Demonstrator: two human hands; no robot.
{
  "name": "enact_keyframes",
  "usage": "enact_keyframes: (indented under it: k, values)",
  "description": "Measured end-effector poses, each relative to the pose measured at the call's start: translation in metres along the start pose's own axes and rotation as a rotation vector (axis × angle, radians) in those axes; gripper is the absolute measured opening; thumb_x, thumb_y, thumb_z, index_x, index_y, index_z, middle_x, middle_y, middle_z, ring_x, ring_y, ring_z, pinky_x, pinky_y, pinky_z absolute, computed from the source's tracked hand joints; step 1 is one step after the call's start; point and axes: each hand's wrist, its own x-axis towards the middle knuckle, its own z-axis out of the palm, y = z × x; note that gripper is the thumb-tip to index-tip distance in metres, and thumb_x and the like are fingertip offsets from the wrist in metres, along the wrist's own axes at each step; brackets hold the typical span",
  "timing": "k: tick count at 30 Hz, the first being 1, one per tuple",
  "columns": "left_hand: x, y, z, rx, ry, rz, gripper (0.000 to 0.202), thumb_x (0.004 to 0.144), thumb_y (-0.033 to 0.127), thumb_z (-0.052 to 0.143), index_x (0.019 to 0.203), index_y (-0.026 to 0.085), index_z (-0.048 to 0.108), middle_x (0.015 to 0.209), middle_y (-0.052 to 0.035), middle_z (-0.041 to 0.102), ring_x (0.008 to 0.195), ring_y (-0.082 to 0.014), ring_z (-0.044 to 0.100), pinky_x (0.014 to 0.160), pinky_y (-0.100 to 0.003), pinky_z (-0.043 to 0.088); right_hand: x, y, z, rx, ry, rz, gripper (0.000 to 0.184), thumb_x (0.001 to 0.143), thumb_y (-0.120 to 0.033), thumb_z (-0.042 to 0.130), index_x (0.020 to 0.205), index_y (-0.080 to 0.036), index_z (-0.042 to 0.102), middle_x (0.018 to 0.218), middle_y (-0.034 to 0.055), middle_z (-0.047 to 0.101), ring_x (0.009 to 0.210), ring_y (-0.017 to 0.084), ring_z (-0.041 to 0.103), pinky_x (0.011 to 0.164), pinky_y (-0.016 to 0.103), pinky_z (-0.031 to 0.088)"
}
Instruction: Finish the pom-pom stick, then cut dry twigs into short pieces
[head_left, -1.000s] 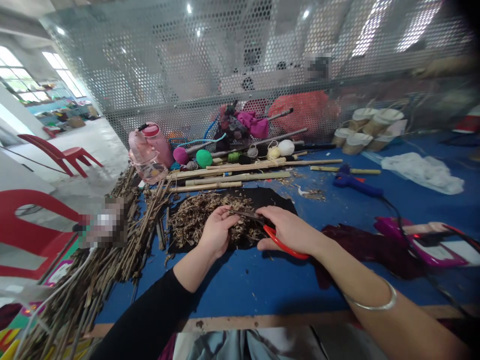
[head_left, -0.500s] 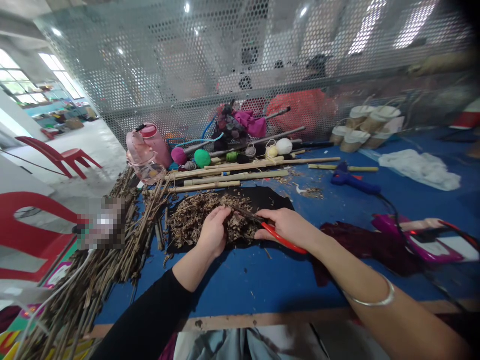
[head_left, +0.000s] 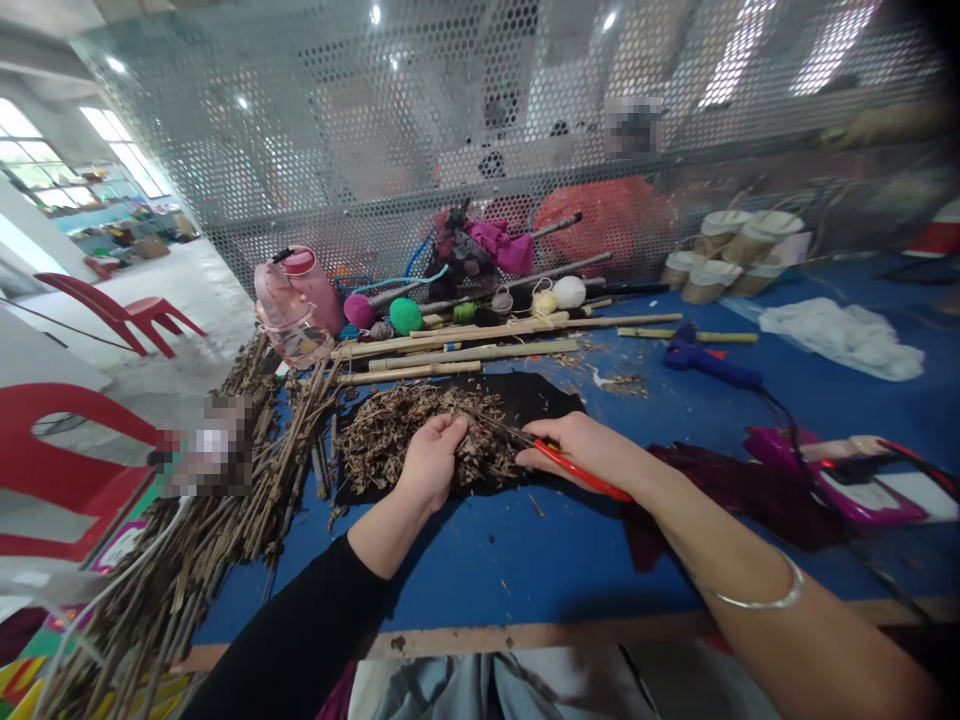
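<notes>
My right hand [head_left: 585, 452] is closed round red-handled scissors [head_left: 570, 467], whose dark blades point left into a heap of dry brown plant bits [head_left: 390, 430]. The heap lies on a black cloth [head_left: 540, 395] on the blue table [head_left: 525, 555]. My left hand [head_left: 431, 460] rests on the heap with its fingers curled, pinching some of the dry material just beside the blade tips. A silver bangle [head_left: 750, 595] sits on my right forearm.
A bundle of dry twigs [head_left: 180, 540] lies along the left table edge. Bamboo sticks [head_left: 465, 350], yarn balls [head_left: 405, 315], a pink bottle [head_left: 300, 295], a blue glue gun [head_left: 705, 365], white cloth [head_left: 840, 340] and a dark red cloth [head_left: 720, 490] surround the work. A perforated metal screen [head_left: 375, 150] backs the table.
The scissors and my right hand have shifted slightly left and up into the heap. My left hand has stayed on the dry bits, fingers curling tighter.
</notes>
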Motion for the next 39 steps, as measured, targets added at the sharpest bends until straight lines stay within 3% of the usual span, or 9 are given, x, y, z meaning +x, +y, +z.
enact_keyframes:
  k: [5,8,14,19,23,26,31,36,39]
  values:
    - [0.005,0.003,0.001,0.092,-0.010,0.091,0.024,0.065,0.037,0.070,0.070,0.015,0.060,0.064,-0.0001,0.063,0.060,-0.0113,0.056,0.062,-0.023,0.042,0.002,0.003,-0.003,-0.134,0.054,0.016,0.048,0.073,-0.065,0.053,0.094,-0.023,0.064,0.066,0.0021,0.065,0.057,0.017,0.056,0.052,0.024,0.035]
    - [0.010,0.011,0.003,0.271,-0.029,0.167,0.017,0.068,0.032,0.067,0.072,0.016,0.062,0.066,-0.0015,0.064,0.063,-0.0135,0.057,0.066,-0.025,0.043,0.001,0.006,-0.008,-0.191,0.075,0.070,0.058,0.066,-0.068,0.058,0.106,-0.026,0.061,0.072,0.0032,0.068,0.062,0.020,0.061,0.054,0.025,0.038]
    - [0.002,0.043,-0.002,0.607,-0.124,0.291,0.025,0.064,0.017,0.069,0.089,0.020,0.069,0.100,-0.0075,0.070,0.100,-0.0253,0.060,0.096,-0.035,0.039,-0.003,0.013,-0.017,-0.203,0.036,0.127,0.057,0.066,-0.072,0.055,0.098,-0.026,0.063,0.082,0.0052,0.070,0.072,0.024,0.064,0.056,0.027,0.040]
    - [-0.015,0.061,-0.009,1.146,-0.247,0.516,0.030,0.077,0.018,0.055,0.104,0.019,0.066,0.118,-0.0106,0.063,0.115,-0.0276,0.053,0.103,-0.041,0.034,-0.002,0.018,-0.019,-0.213,0.053,0.137,0.056,0.068,-0.074,0.050,0.096,-0.027,0.062,0.076,0.0034,0.068,0.069,0.023,0.063,0.054,0.027,0.038]
    - [-0.019,0.059,-0.016,1.554,-0.370,0.612,0.052,0.065,0.018,0.070,0.115,0.019,0.057,0.140,-0.0147,0.040,0.130,-0.0323,0.033,0.106,-0.047,0.028,-0.001,0.021,-0.018,-0.234,0.099,0.125,0.052,0.070,-0.073,0.047,0.090,-0.027,0.062,0.074,0.0028,0.067,0.066,0.021,0.061,0.051,0.025,0.035]
    - [-0.009,0.051,-0.018,1.747,-0.329,0.580,0.049,0.060,0.010,0.071,0.107,0.016,0.057,0.132,-0.0175,0.046,0.123,-0.0333,0.040,0.100,-0.048,0.035,0.000,0.024,-0.016,-0.256,0.115,0.130,0.050,0.073,-0.071,0.046,0.090,-0.027,0.061,0.074,0.0027,0.067,0.066,0.021,0.061,0.051,0.025,0.034]
    - [0.018,0.040,-0.007,1.724,-0.342,0.585,0.028,0.066,-0.002,0.051,0.086,0.016,0.058,0.099,-0.0120,0.060,0.101,-0.0260,0.055,0.091,-0.039,0.042,0.003,0.030,-0.014,-0.272,0.126,0.165,0.055,0.072,-0.073,0.045,0.097,-0.026,0.061,0.081,0.0051,0.069,0.072,0.024,0.063,0.053,0.027,0.036]
    - [0.032,0.030,0.010,1.557,-0.355,0.559,0.030,0.064,-0.002,0.049,0.084,0.018,0.059,0.094,-0.0102,0.061,0.097,-0.0252,0.057,0.091,-0.036,0.041,0.003,0.032,-0.014,-0.292,0.136,0.195,0.058,0.072,-0.075,0.043,0.098,-0.026,0.061,0.080,0.0060,0.069,0.072,0.026,0.063,0.052,0.028,0.038]
    - [0.029,0.032,0.014,1.549,-0.400,0.566,0.040,0.062,-0.002,0.050,0.095,0.018,0.060,0.101,-0.0119,0.062,0.101,-0.0272,0.056,0.092,-0.037,0.041,0.003,0.034,-0.014,-0.305,0.152,0.198,0.059,0.072,-0.075,0.042,0.098,-0.026,0.061,0.080,0.0067,0.069,0.072,0.026,0.064,0.053,0.028,0.038]
